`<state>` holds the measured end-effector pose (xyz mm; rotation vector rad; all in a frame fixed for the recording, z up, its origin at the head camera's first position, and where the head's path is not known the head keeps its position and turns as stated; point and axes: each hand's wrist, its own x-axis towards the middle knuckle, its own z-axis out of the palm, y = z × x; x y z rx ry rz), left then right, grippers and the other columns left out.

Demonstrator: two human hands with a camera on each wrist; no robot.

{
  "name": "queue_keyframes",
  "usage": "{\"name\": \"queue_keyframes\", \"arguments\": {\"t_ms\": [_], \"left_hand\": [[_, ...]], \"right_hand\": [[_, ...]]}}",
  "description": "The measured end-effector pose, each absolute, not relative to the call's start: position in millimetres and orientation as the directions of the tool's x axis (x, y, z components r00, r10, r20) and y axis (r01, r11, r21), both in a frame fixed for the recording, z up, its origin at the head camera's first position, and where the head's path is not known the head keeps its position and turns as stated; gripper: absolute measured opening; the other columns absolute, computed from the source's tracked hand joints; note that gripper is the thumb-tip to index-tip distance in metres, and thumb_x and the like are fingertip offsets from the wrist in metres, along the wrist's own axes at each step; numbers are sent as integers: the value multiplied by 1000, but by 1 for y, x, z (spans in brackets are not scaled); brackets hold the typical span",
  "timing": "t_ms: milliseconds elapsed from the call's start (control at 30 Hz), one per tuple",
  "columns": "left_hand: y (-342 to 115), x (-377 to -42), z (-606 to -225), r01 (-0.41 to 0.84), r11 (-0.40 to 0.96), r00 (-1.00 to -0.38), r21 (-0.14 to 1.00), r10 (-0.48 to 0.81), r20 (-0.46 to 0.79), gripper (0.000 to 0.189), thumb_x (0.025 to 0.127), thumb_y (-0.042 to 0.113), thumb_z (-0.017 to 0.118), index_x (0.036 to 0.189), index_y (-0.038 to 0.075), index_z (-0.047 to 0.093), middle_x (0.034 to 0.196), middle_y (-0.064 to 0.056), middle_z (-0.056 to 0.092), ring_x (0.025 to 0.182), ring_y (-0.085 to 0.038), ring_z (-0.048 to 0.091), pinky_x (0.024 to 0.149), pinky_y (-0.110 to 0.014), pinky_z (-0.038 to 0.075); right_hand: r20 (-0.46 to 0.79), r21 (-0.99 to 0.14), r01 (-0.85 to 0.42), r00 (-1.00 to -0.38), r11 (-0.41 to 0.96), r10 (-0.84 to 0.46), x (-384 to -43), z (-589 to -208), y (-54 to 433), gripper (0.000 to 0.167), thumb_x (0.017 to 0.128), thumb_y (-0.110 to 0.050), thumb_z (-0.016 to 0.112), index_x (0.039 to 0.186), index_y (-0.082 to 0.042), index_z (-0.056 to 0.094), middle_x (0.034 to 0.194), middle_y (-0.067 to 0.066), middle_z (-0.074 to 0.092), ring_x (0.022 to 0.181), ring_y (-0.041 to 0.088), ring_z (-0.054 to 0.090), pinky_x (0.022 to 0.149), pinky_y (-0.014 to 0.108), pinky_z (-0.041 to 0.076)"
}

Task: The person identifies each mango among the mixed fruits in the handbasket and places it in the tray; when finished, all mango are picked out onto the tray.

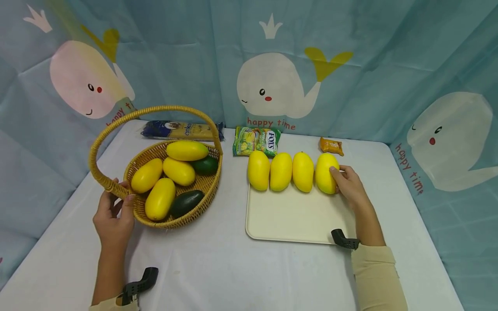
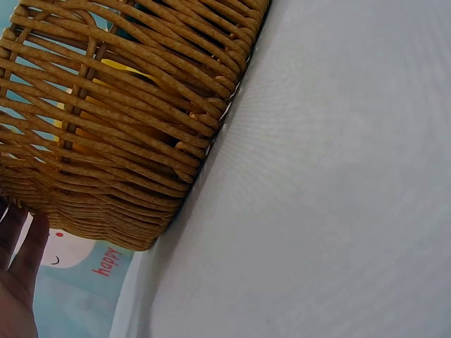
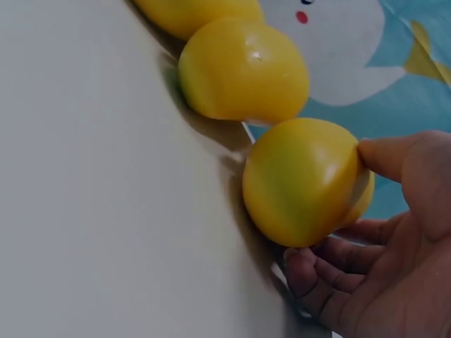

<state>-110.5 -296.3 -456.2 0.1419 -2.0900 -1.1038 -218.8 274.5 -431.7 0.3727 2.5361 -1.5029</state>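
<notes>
A wicker basket (image 1: 212, 196) with a tall handle stands on the left, holding several yellow mangoes (image 1: 160, 199) and two dark green fruits (image 1: 187, 204), perhaps avocados or green mangoes. My left hand (image 1: 114, 218) grips its left rim at the base of the handle; in the left wrist view the fingers (image 2: 29, 253) show at the edge of the weave. On the right, several yellow mangoes (image 1: 281, 172) lie in a row along the far edge of a cream tray (image 1: 295, 216). My right hand (image 1: 352, 185) holds the rightmost mango (image 3: 303, 183) between thumb and fingers.
Behind the basket lies a blue and yellow pasta packet (image 1: 183, 130). A green Fox's candy bag (image 1: 256, 141) lies behind the row, and a small orange packet (image 1: 331, 146) at the back right. A whale-print curtain (image 1: 186, 65) closes off the white table's (image 1: 218, 268) far side.
</notes>
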Motion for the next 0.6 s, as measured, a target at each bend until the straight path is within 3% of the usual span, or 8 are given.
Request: {"name": "queue_keyframes", "arguments": {"t_ms": [67,167,333,600], "left_hand": [[-296,-111,-456,237,619,-709,749,-416,569,56,94,-3,66,144,18,54,129,-7,66,118,-10,60,96,-17,48],[-296,-111,-457,236,619,-709,749,-418,568,56,94,-3,66,144,18,54,129,-6,66,118,-10,60,96,-17,48],[-296,-111,-456,233,621,-708,748,-419,569,55,94,-3,66,144,18,54,129,-6,66,118,-10,60,96,-18,48],[-296,-111,-457,255,616,-700,745,-414,582,55,93,-5,66,143,15,55,128,-8,66,117,-11,60,96,-17,49]], "right_hand": [[-258,-828,288,-957,481,129,-219,-431,275,81,101,-60,43,156,-3,28,139,25,46,103,28,49,76,25,50],[-257,-808,292,-956,512,140,-218,-429,276,82,100,-61,41,156,-3,27,142,26,44,112,34,47,88,35,50],[-257,-777,302,-953,552,160,-218,-427,276,83,101,-62,38,157,-2,26,144,28,42,125,41,42,108,52,39],[-235,-762,273,-962,588,142,-215,-425,279,80,102,-59,37,158,-3,23,145,31,40,125,44,44,105,55,43]]}}
